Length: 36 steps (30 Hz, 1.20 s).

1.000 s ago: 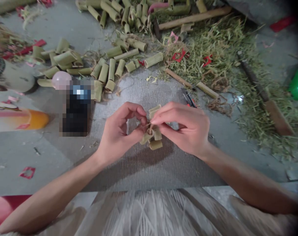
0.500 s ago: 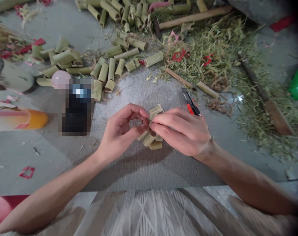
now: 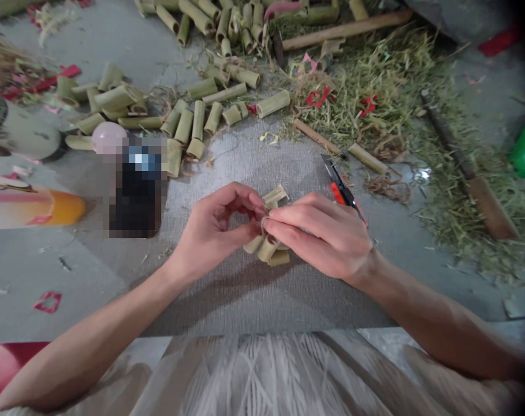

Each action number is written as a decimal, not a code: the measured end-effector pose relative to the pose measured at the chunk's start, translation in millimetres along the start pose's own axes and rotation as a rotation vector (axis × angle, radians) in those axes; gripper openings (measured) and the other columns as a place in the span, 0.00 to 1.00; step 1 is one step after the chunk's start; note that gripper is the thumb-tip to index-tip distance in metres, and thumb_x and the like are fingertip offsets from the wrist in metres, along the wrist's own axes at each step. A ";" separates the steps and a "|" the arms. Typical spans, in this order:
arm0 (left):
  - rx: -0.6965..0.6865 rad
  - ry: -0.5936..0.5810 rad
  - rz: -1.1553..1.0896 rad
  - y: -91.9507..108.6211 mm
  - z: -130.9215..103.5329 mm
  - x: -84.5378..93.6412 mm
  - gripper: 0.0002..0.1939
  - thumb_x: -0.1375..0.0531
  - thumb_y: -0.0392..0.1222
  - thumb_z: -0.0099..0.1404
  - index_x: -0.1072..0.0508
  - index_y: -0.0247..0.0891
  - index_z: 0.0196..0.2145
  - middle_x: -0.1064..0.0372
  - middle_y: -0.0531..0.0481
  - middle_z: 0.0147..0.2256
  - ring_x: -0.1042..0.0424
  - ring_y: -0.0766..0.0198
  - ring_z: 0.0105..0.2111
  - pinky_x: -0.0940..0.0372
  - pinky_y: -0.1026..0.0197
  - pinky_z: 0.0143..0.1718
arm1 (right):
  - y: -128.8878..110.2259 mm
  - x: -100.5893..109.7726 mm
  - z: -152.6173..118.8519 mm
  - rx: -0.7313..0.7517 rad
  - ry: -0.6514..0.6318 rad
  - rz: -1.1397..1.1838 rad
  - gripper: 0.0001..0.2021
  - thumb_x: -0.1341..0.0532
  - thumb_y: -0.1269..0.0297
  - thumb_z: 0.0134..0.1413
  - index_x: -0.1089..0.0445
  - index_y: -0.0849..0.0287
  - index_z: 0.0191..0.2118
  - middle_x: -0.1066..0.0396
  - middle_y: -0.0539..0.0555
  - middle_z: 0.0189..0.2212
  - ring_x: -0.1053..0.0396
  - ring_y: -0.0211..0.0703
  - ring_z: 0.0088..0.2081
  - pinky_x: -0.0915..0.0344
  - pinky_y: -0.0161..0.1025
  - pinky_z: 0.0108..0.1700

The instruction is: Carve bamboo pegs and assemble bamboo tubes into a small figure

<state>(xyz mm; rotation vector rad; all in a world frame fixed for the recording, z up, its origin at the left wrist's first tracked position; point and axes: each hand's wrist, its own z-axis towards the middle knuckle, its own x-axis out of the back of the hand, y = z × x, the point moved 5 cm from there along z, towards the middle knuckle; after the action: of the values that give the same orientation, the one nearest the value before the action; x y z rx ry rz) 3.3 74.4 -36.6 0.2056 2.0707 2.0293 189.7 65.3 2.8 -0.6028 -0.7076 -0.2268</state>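
Both hands meet over a small cluster of cut bamboo pieces (image 3: 267, 248) at the middle of the near table. A thin brown loop of twine (image 3: 263, 224) shows between the fingertips. My left hand (image 3: 221, 222) is closed in a pinch at the twine, its thumb and fingers forming a ring. From the other side, my right hand (image 3: 320, 231) pinches the twine too, fingers pressed together. Some pieces poke out below the fingers and one above; the middle of the cluster is hidden behind the right hand. Beyond the right hand lies a red and black utility knife (image 3: 342, 188).
Loose bamboo tubes (image 3: 197, 121) lie across the back. A hammer (image 3: 344, 30), plant shavings (image 3: 387, 75) and a wooden-handled tool (image 3: 490, 205) are at the right. On the left are a blurred-out dark object (image 3: 136, 202), an orange-tipped bottle (image 3: 65, 209) and a pale jar (image 3: 23, 130).
The fingertips have shifted slightly at the twine, and its loop shows more clearly. The lower bamboo pieces have swung a little to the right.
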 end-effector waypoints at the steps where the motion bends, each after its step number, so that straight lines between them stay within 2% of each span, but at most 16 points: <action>1: -0.007 -0.002 -0.005 0.2 0.4 -0.2 0.09 0.27 0.32 0.67 0.20 0.39 0.43 0.21 0.49 0.40 0.20 0.63 0.40 0.23 0.60 0.44 | -0.4 -0.2 0.0 0.002 0.000 -0.003 0.08 0.34 0.75 0.73 0.25 0.52 0.45 0.17 0.48 0.38 0.21 0.43 0.37 0.22 0.43 0.38; 4: -0.026 0.001 -0.012 0.4 1.2 -0.7 0.10 0.27 0.30 0.66 0.19 0.39 0.42 0.21 0.50 0.38 0.20 0.64 0.39 0.23 0.62 0.43 | -1.6 -0.2 0.7 0.013 0.002 0.017 0.08 0.34 0.76 0.72 0.25 0.54 0.45 0.17 0.49 0.37 0.21 0.43 0.36 0.23 0.42 0.37; 10: 0.013 0.020 -0.008 -1.3 0.0 -0.9 0.11 0.26 0.29 0.65 0.20 0.40 0.42 0.21 0.51 0.37 0.21 0.63 0.37 0.24 0.61 0.38 | 6.9 0.0 -0.6 0.031 0.018 0.090 0.08 0.35 0.76 0.75 0.23 0.54 0.49 0.16 0.52 0.43 0.19 0.43 0.42 0.21 0.43 0.45; 14: 0.022 0.023 -0.026 -0.8 -0.4 -0.8 0.09 0.27 0.30 0.67 0.20 0.40 0.42 0.22 0.50 0.36 0.21 0.63 0.36 0.25 0.61 0.38 | 18.9 -3.7 -3.8 -0.037 -0.006 0.176 0.09 0.36 0.77 0.75 0.24 0.56 0.50 0.17 0.53 0.45 0.19 0.42 0.46 0.22 0.42 0.49; 21: 0.072 0.036 -0.020 1.6 -1.3 -1.5 0.09 0.28 0.31 0.67 0.21 0.39 0.41 0.22 0.52 0.37 0.23 0.66 0.37 0.27 0.64 0.38 | 22.7 -6.6 -2.5 -0.083 -0.041 0.253 0.07 0.38 0.75 0.77 0.26 0.56 0.48 0.20 0.55 0.44 0.21 0.44 0.46 0.23 0.45 0.48; 27: 0.075 0.063 0.006 0.8 -1.8 2.7 0.12 0.30 0.26 0.64 0.20 0.40 0.42 0.25 0.54 0.35 0.23 0.67 0.36 0.28 0.65 0.38 | 24.4 -5.7 -2.4 -0.101 -0.057 0.258 0.08 0.39 0.77 0.77 0.28 0.55 0.47 0.19 0.55 0.46 0.19 0.45 0.49 0.23 0.45 0.50; 32: 0.068 0.113 0.074 0.7 -2.0 11.5 0.12 0.30 0.27 0.62 0.20 0.41 0.41 0.26 0.54 0.34 0.25 0.66 0.35 0.29 0.63 0.38 | 27.5 -6.8 -4.7 -0.156 -0.070 0.298 0.08 0.38 0.78 0.76 0.28 0.57 0.46 0.20 0.56 0.46 0.20 0.44 0.50 0.24 0.43 0.52; 36: 0.011 0.080 0.183 4.6 -2.8 16.7 0.13 0.31 0.27 0.63 0.20 0.43 0.42 0.26 0.54 0.34 0.24 0.64 0.35 0.30 0.60 0.39 | 32.0 -6.9 -7.0 -0.199 -0.114 0.293 0.07 0.38 0.76 0.77 0.29 0.56 0.46 0.20 0.55 0.46 0.20 0.43 0.50 0.26 0.43 0.52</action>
<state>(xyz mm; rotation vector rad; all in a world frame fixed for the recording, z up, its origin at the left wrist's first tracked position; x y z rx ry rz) -13.9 76.1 -33.1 0.3323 2.1835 2.1639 200.9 87.0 -20.1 -0.9063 -0.7013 0.0104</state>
